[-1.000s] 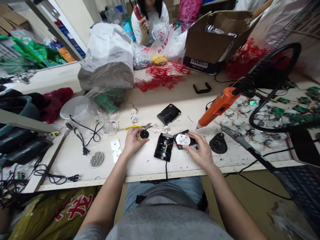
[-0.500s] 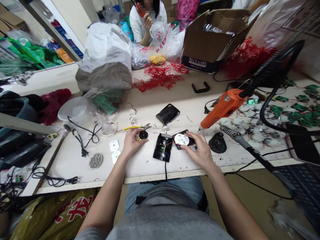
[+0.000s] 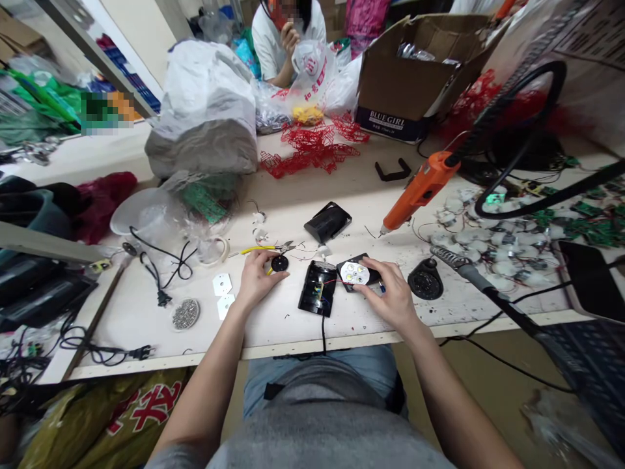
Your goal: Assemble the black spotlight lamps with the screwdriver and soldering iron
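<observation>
My left hand (image 3: 257,279) is closed on a small round black part (image 3: 280,263), pinched at its edge by thumb and fingers. Yellow-handled cutters (image 3: 266,249) lie just behind those fingers. My right hand (image 3: 392,292) grips a white LED board (image 3: 355,273) with several yellowish lights, at its right side, over a black plate (image 3: 346,260). Thin red wires run left from the board to an open black housing (image 3: 317,293) that stands between my hands. Inside the housing a small circuit board shows, and a black cord leaves its front.
An orange electric screwdriver (image 3: 420,189) hangs at the right, tip low over the table. Nearby are a soldering iron (image 3: 469,277), a black round-ended part (image 3: 425,280), a black cover (image 3: 328,221), a dish of screws (image 3: 185,314) and white plates (image 3: 222,284). A person (image 3: 266,45) sits opposite.
The hanging orange screwdriver and its cable have swung to the left. My hands and the parts in them stay almost in place.
</observation>
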A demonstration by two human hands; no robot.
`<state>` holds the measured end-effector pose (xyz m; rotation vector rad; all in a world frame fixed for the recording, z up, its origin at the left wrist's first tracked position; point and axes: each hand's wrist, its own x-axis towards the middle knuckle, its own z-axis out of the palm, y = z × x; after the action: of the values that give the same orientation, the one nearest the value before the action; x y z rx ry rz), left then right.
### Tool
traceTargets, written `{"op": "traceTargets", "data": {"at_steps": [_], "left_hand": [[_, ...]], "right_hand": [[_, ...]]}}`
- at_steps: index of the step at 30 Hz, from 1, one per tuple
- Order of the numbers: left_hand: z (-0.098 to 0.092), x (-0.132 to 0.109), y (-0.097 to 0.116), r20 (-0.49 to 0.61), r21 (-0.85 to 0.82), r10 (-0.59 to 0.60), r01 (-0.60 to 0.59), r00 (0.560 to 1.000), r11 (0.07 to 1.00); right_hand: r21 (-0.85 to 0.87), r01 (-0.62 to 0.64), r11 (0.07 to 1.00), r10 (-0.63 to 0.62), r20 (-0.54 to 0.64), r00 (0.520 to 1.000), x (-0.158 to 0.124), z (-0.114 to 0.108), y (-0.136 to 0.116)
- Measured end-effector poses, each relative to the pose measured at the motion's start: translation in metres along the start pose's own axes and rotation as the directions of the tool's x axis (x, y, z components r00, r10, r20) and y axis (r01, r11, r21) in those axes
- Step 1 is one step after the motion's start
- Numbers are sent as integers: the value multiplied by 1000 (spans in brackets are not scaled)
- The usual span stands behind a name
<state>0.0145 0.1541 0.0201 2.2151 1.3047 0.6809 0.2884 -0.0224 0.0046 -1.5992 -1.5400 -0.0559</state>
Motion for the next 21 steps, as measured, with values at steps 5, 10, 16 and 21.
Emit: {"op": "traceTargets", "data": {"at_steps": [5,10,16,21], "left_hand": [[0,0,-1,15,-7,-18,18,1000,1000],[-1,0,1,19,-4,-26,26,999,1000],[-3,1,2,24,-33,-18,19,1000,999],[-4,0,3,38,-42,-25,27,999,999]], "right_hand": [[18,-21,1000,21,1,1000,-1,0,1],[30,-38,999,37,21,999,-2,0,2],[6,-45,999,45,30,999,-2,-1,0],[-2,6,1000,-6,-10,1000,2,-1,1]]}}
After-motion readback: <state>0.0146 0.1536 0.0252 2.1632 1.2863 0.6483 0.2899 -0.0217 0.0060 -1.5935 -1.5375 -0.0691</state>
